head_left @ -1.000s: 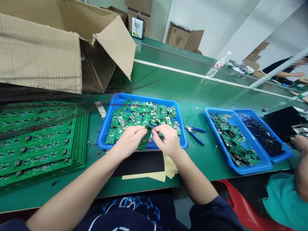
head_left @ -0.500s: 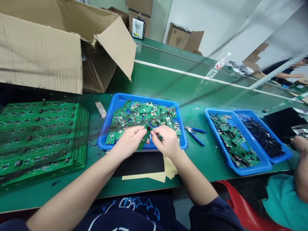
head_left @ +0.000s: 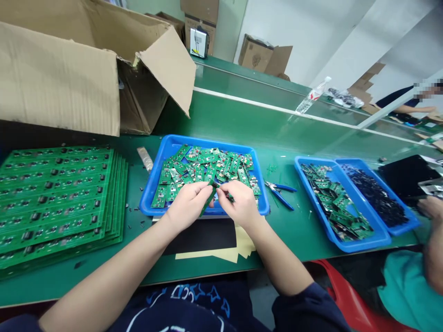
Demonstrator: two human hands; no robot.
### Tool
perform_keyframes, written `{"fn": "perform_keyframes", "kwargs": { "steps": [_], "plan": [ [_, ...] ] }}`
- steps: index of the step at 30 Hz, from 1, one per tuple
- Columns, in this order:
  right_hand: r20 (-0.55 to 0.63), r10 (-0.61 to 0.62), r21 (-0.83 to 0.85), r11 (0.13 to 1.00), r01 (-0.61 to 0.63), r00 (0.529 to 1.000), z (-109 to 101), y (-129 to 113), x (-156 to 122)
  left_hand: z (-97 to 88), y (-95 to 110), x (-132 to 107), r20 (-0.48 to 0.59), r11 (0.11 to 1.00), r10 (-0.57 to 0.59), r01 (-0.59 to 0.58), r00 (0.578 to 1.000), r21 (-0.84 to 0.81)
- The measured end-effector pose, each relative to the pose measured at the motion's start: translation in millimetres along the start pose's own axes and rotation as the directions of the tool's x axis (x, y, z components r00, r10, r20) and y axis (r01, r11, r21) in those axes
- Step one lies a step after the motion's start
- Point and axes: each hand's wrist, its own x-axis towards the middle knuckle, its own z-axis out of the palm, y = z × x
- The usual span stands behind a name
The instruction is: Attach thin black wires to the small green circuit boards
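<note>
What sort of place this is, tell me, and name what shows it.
Most likely an electronics assembly workshop: a stack of green circuit panels lies on the workbench, a blue tray is piled with small circuit boards, and blue-handled pliers lie beside it.

Left hand (head_left: 188, 201) and right hand (head_left: 241, 201) hold 1 green board (head_left: 208, 202) (tilted) above a blue tray (head_left: 152, 179).

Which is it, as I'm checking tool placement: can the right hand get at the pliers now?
Probably yes: the pliers lie uncovered beside the tray, with only its rim between. The right hand is at the board and would likely have to leave it.
</note>
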Motion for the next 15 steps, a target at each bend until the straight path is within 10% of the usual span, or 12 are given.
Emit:
{"fn": "perform_keyframes", "kwargs": {
  "steps": [15],
  "plan": [
    [-0.008, 0.026, -0.012, 1.0, -0.026, 1.0, -3.6, 0.8, 1.1, 0.0, -3.9, 1.2, -0.004, 0.995, 0.077, -0.077, 0.997, 0.058]
  ]
}}
